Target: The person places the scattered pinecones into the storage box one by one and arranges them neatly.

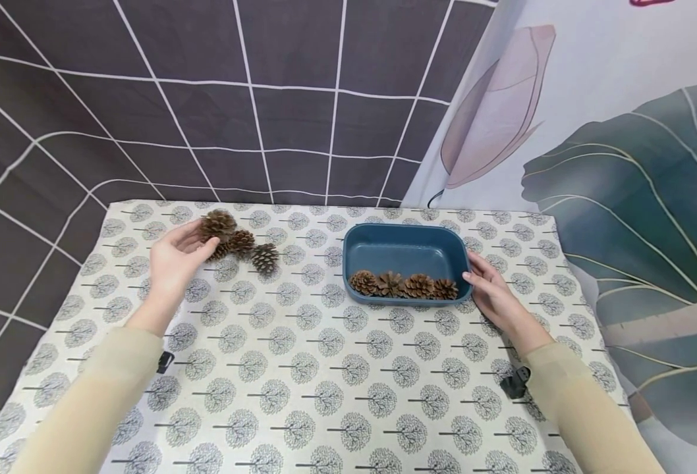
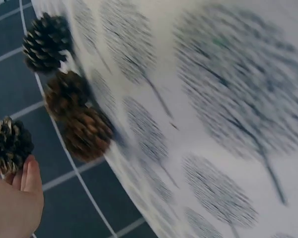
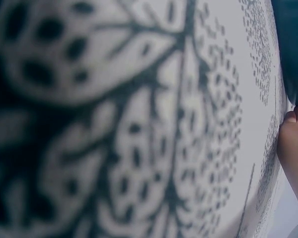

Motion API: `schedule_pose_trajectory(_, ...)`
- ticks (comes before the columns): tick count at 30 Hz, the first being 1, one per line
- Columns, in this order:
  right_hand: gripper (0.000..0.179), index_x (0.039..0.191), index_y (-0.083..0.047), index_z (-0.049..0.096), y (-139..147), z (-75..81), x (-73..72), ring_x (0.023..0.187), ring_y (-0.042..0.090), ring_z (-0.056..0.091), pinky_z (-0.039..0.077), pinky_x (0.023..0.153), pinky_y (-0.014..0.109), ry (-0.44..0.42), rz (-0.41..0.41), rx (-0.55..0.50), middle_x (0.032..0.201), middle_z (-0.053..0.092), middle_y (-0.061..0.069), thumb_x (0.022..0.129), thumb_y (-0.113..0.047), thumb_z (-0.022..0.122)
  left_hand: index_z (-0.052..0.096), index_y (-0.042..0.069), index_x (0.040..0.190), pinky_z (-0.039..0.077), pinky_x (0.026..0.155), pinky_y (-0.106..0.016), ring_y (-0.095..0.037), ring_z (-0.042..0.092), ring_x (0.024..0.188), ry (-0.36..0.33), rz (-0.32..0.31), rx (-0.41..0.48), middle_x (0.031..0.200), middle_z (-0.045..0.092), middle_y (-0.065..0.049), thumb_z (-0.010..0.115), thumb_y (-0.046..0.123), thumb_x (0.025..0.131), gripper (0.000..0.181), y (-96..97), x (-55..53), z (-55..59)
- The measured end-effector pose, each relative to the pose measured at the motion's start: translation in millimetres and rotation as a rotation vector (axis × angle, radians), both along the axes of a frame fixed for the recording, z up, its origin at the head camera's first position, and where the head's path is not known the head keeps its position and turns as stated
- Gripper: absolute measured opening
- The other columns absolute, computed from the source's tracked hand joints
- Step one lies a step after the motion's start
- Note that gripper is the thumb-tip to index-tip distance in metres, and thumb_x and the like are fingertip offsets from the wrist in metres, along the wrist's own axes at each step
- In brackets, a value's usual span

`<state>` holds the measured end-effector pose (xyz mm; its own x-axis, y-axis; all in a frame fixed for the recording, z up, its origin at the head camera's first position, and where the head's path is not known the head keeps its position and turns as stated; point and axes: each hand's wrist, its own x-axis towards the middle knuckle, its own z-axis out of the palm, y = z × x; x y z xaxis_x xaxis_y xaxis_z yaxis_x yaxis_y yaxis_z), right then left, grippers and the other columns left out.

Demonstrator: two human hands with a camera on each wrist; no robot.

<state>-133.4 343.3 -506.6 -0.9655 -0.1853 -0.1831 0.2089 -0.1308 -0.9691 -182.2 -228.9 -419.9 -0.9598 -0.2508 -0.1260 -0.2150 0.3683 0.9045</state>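
Observation:
My left hand [image 1: 176, 253] holds a brown pine cone [image 1: 218, 224] between thumb and fingers at the far left of the table. In the left wrist view this pine cone [image 2: 9, 146] is clear of three others, a grey-tipped one [image 2: 47, 43] and two browner ones [image 2: 88, 133]. Those three lie close together just right of the hand. My right hand [image 1: 495, 293] grips the right end of a dark blue rectangular tub [image 1: 404, 236], thumb at the rim. Inside, several pine cones [image 1: 418, 286] line the near wall. Only a corner of the tub [image 3: 294, 54] shows in the right wrist view.
A tree-patterned cloth [image 1: 301, 395] covers the table. Behind it hangs a dark cloth with white grid lines [image 1: 295, 118], and at the right a curtain with large leaf prints [image 1: 639, 197]. Dark wrist straps [image 1: 516, 382] show at both sleeves.

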Motion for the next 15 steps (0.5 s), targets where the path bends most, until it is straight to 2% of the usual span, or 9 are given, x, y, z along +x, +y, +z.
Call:
schedule_pose_trajectory(4,0.07,0.169,-0.006,0.017,0,0.1,0.3,0.139,-0.002,0.047,0.036,0.126,0.021,-0.006,-0.006,-0.005,0.17,0.033,0.0,0.108,-0.004,0.051,0.053,0.007,0.154,0.053,0.113,-0.021,-0.025,0.064,0.135,0.037,-0.108,-0.006,0.155,0.058,-0.019,0.076,0.016,0.097,0.062,20.1,-2.4,3.8)
schedule_pose_trajectory(7,0.07,0.169,-0.006,0.015,1,0.3,0.7,0.138,-0.003,0.047,0.036,0.126,0.02,-0.011,-0.007,0.002,0.171,0.03,0.002,0.108,-0.004,0.051,0.054,0.005,0.153,0.052,0.118,-0.032,-0.035,0.061,0.139,0.053,-0.172,0.0,0.154,0.059,-0.021,0.077,0.015,0.097,0.061,35.1,-5.0,5.7)
schedule_pose_trajectory(10,0.07,0.169,-0.006,0.015,1,0.0,0.7,0.138,-0.003,0.047,0.036,0.126,0.02,-0.01,-0.005,0.006,0.174,0.024,0.006,0.109,-0.005,0.05,0.055,0.004,0.152,0.051,0.119,-0.036,-0.037,0.062,0.139,0.058,-0.215,0.013,0.153,0.059,-0.022,0.077,0.013,0.096,0.061,50.7,-8.6,7.3)
schedule_pose_trajectory(12,0.07,0.169,-0.005,0.014,1,-0.5,0.5,0.138,-0.002,0.047,0.036,0.126,0.02,-0.003,-0.002,-0.001,0.172,0.029,0.004,0.109,-0.004,0.05,0.055,0.004,0.152,0.051,0.119,-0.038,-0.038,0.062,0.139,0.058,-0.24,0.015,0.152,0.06,-0.023,0.078,0.013,0.095,0.061,60.8,-11.3,7.4)
schedule_pose_trajectory(15,0.07,0.169,-0.004,0.014,1,-1.4,0.0,0.139,-0.001,0.048,0.038,0.124,0.018,0.009,0.004,-0.011,0.161,0.041,-0.008,0.109,-0.004,0.049,0.057,0.002,0.15,0.051,0.119,-0.04,-0.039,0.063,0.138,0.073,-0.283,0.025,0.151,0.06,-0.024,0.078,0.012,0.095,0.06,76.1,-15.4,6.3)
